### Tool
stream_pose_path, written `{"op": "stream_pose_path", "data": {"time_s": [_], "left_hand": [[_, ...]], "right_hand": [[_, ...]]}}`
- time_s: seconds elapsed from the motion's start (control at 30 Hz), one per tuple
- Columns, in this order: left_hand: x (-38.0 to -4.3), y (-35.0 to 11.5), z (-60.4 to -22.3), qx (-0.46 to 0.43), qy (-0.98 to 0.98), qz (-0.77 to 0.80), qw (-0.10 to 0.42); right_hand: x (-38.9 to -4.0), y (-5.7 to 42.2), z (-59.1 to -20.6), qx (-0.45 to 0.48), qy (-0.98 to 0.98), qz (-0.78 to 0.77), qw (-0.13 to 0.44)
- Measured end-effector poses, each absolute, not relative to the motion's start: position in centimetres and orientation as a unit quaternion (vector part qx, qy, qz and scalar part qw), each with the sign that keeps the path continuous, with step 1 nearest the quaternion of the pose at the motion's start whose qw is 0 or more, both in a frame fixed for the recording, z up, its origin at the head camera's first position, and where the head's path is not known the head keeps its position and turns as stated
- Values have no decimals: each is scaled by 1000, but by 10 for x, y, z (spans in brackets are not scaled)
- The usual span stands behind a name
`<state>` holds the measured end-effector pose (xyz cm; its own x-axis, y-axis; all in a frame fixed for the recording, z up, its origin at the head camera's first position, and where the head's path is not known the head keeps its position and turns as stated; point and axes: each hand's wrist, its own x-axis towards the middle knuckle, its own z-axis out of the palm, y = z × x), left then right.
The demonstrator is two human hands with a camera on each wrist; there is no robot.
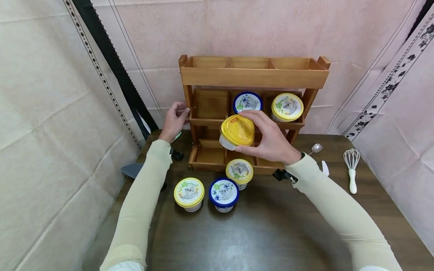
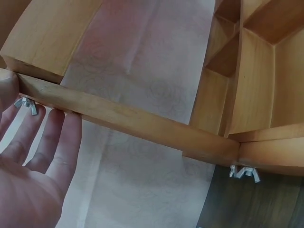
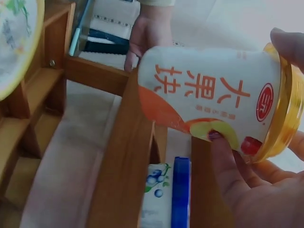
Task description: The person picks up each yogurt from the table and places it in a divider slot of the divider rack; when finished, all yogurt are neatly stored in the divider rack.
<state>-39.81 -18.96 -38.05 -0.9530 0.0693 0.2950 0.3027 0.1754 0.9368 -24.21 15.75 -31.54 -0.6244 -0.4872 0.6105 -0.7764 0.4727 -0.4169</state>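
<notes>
- Right hand point(image 1: 271, 141): fingers and thumb curl round the yellow-lidded white plastic yoghurt cup point(image 1: 236, 131), pinching it at the lid rim and tilting it; the grip is closed on it.
- Cup position: held in the air before the middle tier of the three-tier wooden rack point(image 1: 252, 77), above the dark wooden table point(image 1: 271, 233).
- Handling, as judged: light, thin-walled and smooth; likely to dent if squeezed, so best held at the stiffer rim.
- Left hand point(image 1: 174, 120): fingers lie fairly straight against the rack's left upright, bracing it without clasping it.
</notes>
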Motion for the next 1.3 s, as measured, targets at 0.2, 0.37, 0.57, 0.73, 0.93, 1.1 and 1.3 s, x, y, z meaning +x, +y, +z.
{"op": "stream_pose_path", "data": {"time_s": [0.2, 0.37, 0.57, 0.73, 0.93, 1.1, 1.3], "left_hand": [[-386, -189, -370, -112, -764, -631, 81], [-379, -186, -363, -121, -758, -635, 86], [-377, -185, -363, -119, -764, -628, 85], [-377, -182, -364, -121, -770, -621, 88], [-397, -186, -382, -125, -767, -622, 100], [-400, -187, -386, -119, -769, -619, 106], [-400, -185, -384, -120, -767, -622, 104]], "right_hand": [[-256, 140, -307, 391, -817, 346, 244], [-269, 129, -301, 384, -815, 338, 270], [-287, 115, -300, 364, -814, 339, 298], [-299, 105, -303, 358, -811, 349, 304], [-310, 93, -307, 346, -803, 369, 316], [-316, 82, -314, 311, -820, 362, 315], [-321, 72, -312, 270, -863, 321, 282]]}}
